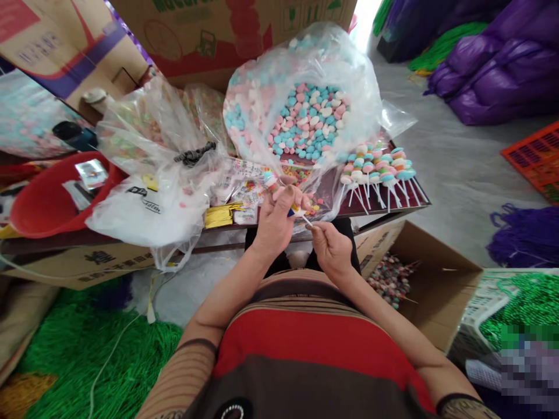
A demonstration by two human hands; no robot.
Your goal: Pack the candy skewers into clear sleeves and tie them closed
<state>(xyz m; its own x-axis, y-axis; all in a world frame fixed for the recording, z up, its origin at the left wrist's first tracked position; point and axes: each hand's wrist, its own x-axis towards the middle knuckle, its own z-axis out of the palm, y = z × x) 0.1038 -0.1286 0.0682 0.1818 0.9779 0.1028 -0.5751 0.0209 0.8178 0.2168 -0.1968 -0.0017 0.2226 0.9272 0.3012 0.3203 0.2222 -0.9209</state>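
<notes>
My left hand [277, 218] is closed around a candy skewer, and its pink, white and blue candies [269, 179] poke out above the fingers. Something small in blue and yellow, too hidden to name, shows at the palm. Low on the skewer, the white stick [307, 220] is pinched between the thumb and fingers of my right hand [332, 249]. Just beyond the hands a large clear bag [367, 87] lies open, full of pink, blue and white candies [310, 119]. To its right, finished-looking candy skewers [378, 166] lie in a pile, sticks towards me.
Yellow twist ties [222, 215] and printed wrappers [248, 198] lie left of my hands. Further left are a white plastic bag [148, 209] and a red basin [39, 203]. A cardboard box [441, 285] holding skewers stands below right; green strands [100, 349] cover the floor left.
</notes>
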